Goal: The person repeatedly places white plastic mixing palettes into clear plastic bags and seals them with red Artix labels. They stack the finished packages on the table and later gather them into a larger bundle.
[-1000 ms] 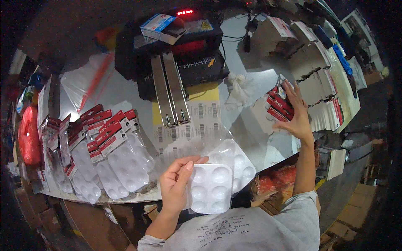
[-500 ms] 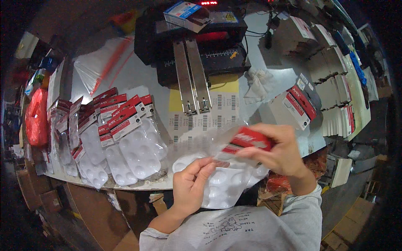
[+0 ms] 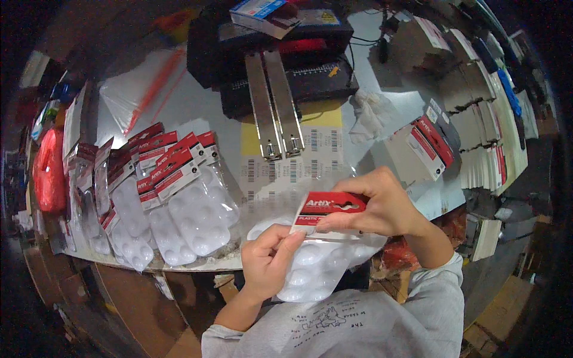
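At the table's near edge, my left hand (image 3: 267,262) is closed, thumb and forefinger pinching the left corner of a red and white header card (image 3: 327,204) and the clear bag beneath it. A white plastic paint palette (image 3: 310,275) with round wells hangs below in that bag. My right hand (image 3: 385,206) grips the card's right part, thumb in front, fingers behind. The card lies across the bag's top; whether it is inside or folded over the bag I cannot tell. More white palette plastic shows behind my hands.
Several bagged palettes with red cards (image 3: 185,203) overlap on the left. A black machine (image 3: 286,74) with two metal arms reaches over a barcode label sheet (image 3: 292,170). To the right are a pile of header cards (image 3: 421,152), a crumpled white cloth (image 3: 371,113) and card stacks (image 3: 480,128).
My right hand has brought the card down and leftward, level against the bag's top, and its blur is gone. My left hand has shifted slightly, still pinching.
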### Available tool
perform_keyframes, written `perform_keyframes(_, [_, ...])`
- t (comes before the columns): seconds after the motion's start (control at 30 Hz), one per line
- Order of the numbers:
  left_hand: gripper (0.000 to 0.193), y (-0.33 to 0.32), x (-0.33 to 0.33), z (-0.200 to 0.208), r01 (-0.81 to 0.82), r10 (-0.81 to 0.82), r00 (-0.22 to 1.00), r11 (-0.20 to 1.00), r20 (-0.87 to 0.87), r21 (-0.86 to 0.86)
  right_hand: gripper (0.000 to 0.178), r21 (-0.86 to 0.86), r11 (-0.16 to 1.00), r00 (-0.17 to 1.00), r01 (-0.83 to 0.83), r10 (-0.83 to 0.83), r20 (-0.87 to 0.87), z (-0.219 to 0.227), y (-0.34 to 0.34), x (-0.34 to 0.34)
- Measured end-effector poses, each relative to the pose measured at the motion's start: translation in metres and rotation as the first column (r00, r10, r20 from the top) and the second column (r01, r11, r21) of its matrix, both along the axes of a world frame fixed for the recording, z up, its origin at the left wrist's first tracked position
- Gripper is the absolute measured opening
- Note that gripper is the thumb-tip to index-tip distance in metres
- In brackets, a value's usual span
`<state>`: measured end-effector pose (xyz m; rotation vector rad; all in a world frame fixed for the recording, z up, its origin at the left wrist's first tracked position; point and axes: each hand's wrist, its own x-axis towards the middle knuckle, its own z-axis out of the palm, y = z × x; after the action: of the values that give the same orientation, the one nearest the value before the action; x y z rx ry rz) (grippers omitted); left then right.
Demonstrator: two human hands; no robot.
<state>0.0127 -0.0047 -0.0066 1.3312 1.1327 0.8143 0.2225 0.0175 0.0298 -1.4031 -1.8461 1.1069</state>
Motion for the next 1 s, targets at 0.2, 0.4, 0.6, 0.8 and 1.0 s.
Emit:
perform_keyframes(0.2, [0.017, 0.004, -0.002, -0.011, -0.287, 0.287, 0.958, 0.958, 0.021, -0.023, 0.033, -0.312, 0.940, 0.988, 0.138, -0.152, -0.020, -0.006, -0.004, 0.017])
perform_keyframes(0.4, [0.018, 0.005, 0.001, -0.019, -0.331, 0.341, 0.936, 0.938, 0.091, -0.103, 0.021, -0.636, 0.772, 0.922, -0.001, -0.246, -0.300, -0.018, -0.019, 0.013])
perform_keyframes(0.6, [0.017, -0.003, -0.012, -0.008, -0.296, 0.290, 0.954, 0.952, -0.076, -0.081, 0.022, -0.638, 0.768, 0.888, -0.049, -0.258, -0.380, -0.018, -0.022, 0.006])
perform_keyframes(0.8, [0.025, 0.017, -0.015, -0.026, -0.306, 0.296, 0.950, 0.945, -0.099, -0.111, 0.020, -0.734, 0.677, 0.903, 0.050, -0.345, -0.257, -0.040, 0.004, -0.009])
perform_keyframes(1.0, [0.023, 0.066, 0.001, -0.061, -0.320, 0.327, 0.942, 0.943, 0.075, -0.092, 0.019, -0.721, 0.670, 0.731, 0.179, -0.581, -0.359, -0.064, 0.039, -0.015])
